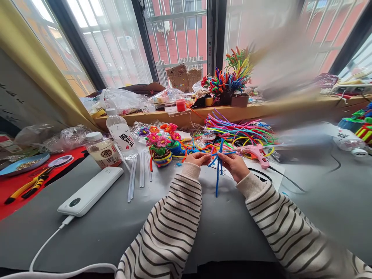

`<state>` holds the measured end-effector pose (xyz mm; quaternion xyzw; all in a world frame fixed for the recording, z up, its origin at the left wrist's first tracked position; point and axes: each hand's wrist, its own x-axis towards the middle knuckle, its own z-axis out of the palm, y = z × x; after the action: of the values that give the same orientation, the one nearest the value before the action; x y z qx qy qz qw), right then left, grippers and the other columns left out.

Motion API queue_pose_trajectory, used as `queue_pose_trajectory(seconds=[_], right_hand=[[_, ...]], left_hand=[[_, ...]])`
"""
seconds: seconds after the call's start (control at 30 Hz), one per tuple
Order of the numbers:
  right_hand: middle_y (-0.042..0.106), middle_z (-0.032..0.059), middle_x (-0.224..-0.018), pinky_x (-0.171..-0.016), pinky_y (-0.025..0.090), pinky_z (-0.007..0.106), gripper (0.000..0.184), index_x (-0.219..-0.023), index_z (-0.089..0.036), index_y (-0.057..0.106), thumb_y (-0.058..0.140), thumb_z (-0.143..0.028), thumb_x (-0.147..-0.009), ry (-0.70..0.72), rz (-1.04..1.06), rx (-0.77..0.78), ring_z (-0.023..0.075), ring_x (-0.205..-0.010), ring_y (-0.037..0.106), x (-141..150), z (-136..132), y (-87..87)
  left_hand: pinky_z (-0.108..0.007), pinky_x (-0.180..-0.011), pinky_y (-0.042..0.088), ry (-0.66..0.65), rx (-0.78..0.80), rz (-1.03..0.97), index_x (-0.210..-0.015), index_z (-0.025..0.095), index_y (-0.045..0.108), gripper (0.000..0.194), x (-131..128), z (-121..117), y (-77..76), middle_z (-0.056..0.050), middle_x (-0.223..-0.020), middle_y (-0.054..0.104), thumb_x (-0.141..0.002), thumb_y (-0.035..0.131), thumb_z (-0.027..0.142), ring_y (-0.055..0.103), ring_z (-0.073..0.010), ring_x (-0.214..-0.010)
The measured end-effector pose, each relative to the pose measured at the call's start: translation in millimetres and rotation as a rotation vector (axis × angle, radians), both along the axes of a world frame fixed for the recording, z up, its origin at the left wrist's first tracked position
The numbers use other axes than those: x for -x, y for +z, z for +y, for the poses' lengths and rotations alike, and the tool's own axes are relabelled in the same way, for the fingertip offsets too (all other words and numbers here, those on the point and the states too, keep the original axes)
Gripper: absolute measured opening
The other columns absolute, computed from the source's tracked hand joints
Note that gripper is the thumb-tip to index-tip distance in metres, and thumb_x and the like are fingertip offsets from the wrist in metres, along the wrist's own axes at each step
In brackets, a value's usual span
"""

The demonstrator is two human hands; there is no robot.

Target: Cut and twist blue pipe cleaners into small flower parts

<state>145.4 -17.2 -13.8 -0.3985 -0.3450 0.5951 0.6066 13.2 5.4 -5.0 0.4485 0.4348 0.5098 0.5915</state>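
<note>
Several blue pipe cleaners [217,182], crossed into a star-like shape, are held up above the grey table. My right hand [236,167] pinches them near the crossing, and one long strand hangs straight down below. My left hand [197,158] is closed, its fingertips pinched together at the left side of the blue strands; the exact grip point is too small to make out. Just left of my hands stands a small pot [161,158] of pink pipe-cleaner flowers. A pink glue gun [257,154] lies beyond my right hand.
Loose coloured pipe cleaners [235,128] are heaped behind my hands. Clear glue sticks [142,168], a water bottle [121,133], a jar [102,150] and a white power bank [91,192] are at left. Pliers [30,184] lie far left. A blurred shape covers the upper right.
</note>
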Motion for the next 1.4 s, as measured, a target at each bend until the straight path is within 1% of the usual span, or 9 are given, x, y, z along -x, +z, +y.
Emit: queue_pose_trajectory(seconds=[0.2, 0.27, 0.43, 0.5, 0.67, 0.83, 1.03, 1.23, 1.4], right_hand=[[0.06, -0.0008, -0.06, -0.058, 0.044, 0.022, 0.015, -0.058, -0.015, 0.061, 0.068, -0.023, -0.048, -0.078, 0.046, -0.007, 0.0081, -0.055, 0.052, 0.8, 2.5, -0.7], [0.06, -0.001, -0.06, -0.056, 0.043, 0.021, 0.016, -0.06, -0.015, 0.061, 0.068, -0.023, -0.048, -0.073, 0.028, 0.005, 0.0075, -0.054, 0.052, -0.8, 2.9, -1.6], [0.056, -0.0014, -0.055, -0.048, 0.039, 0.018, 0.02, -0.061, -0.013, 0.06, 0.068, -0.025, -0.047, 0.096, -0.082, 0.083, 0.005, -0.048, 0.047, -7.6, 3.1, -3.1], [0.054, -0.0017, -0.052, -0.044, 0.036, 0.017, 0.021, -0.059, -0.012, 0.06, 0.069, -0.026, -0.046, 0.167, -0.165, 0.108, 0.004, -0.045, 0.045, -8.3, 2.2, -2.9], [0.049, -0.0032, -0.045, -0.04, 0.029, 0.017, 0.023, -0.056, -0.011, 0.058, 0.067, -0.031, -0.048, 0.25, -0.391, 0.061, 0.0027, -0.04, 0.038, -1.9, -2.5, -3.1], [0.052, -0.0012, -0.053, -0.044, 0.031, 0.019, 0.027, -0.063, -0.01, 0.06, 0.065, -0.033, -0.05, 0.268, -0.454, 0.021, 0.0032, -0.044, 0.039, 3.5, -5.8, -3.1], [0.05, -0.0023, -0.05, -0.044, 0.03, 0.019, 0.027, -0.061, -0.01, 0.058, 0.065, -0.034, -0.05, 0.212, -0.404, -0.001, 0.0032, -0.043, 0.039, 2.7, -4.5, -5.1], [0.054, -0.0015, -0.056, -0.051, 0.035, 0.02, 0.024, -0.061, -0.012, 0.059, 0.067, -0.031, -0.048, 0.182, -0.25, 0.005, 0.0057, -0.051, 0.046, 3.7, -4.6, -3.3], [0.055, -0.0027, -0.058, -0.054, 0.036, 0.02, 0.02, -0.061, -0.015, 0.06, 0.068, -0.029, -0.048, 0.137, -0.136, -0.009, 0.0061, -0.054, 0.047, 2.9, -4.2, -1.0]], left_hand=[[-0.026, -0.058, 0.044, 0.017, -0.002, 0.062, -0.05, 0.012, 0.059, 0.018, -6.3, -5.0, 3.8, 0.002, -0.046, 0.056, -0.039, 0.069, 0.021, 0.05, -0.007, -0.044], [-0.027, -0.06, 0.044, 0.006, -0.002, 0.056, -0.051, 0.012, 0.06, 0.018, -4.5, -4.2, 3.4, 0.001, -0.047, 0.056, -0.04, 0.069, 0.023, 0.051, -0.008, -0.046], [-0.026, -0.066, 0.041, -0.077, -0.054, 0.064, -0.062, 0.012, 0.062, 0.025, 10.1, 0.7, 6.5, -0.003, -0.062, 0.061, -0.051, 0.062, 0.034, 0.056, -0.0118, -0.062], [-0.026, -0.067, 0.04, -0.094, -0.086, 0.093, -0.065, 0.012, 0.062, 0.026, 14.4, 1.5, 8.3, -0.003, -0.064, 0.061, -0.052, 0.061, 0.036, 0.055, -0.0118, -0.063], [-0.024, -0.059, 0.04, -0.145, -0.152, 0.253, -0.063, 0.013, 0.061, 0.026, 11.9, 1.5, 4.8, 0.0, -0.055, 0.057, -0.048, 0.064, 0.035, 0.051, -0.0098, -0.055], [-0.024, -0.056, 0.04, -0.129, -0.106, 0.197, -0.059, 0.013, 0.057, 0.023, 8.0, 2.1, 2.5, 0.003, -0.05, 0.053, -0.044, 0.067, 0.028, 0.049, -0.0081, -0.048], [-0.027, -0.06, 0.042, -0.137, -0.021, 0.038, -0.06, 0.01, 0.056, 0.024, 8.5, 3.9, 2.8, 0.001, -0.051, 0.056, -0.042, 0.068, 0.022, 0.053, -0.0093, -0.048], [-0.026, -0.065, 0.043, -0.193, 0.044, -0.112, -0.062, 0.011, 0.058, 0.022, 9.9, 4.2, 2.5, -0.001, -0.055, 0.061, -0.044, 0.068, 0.018, 0.056, -0.0109, -0.053], [-0.027, -0.068, 0.044, -0.226, 0.075, -0.191, -0.069, 0.012, 0.061, 0.017, 13.3, 2.9, 5.4, -0.003, -0.064, 0.063, -0.053, 0.063, 0.014, 0.058, -0.0128, -0.064]])
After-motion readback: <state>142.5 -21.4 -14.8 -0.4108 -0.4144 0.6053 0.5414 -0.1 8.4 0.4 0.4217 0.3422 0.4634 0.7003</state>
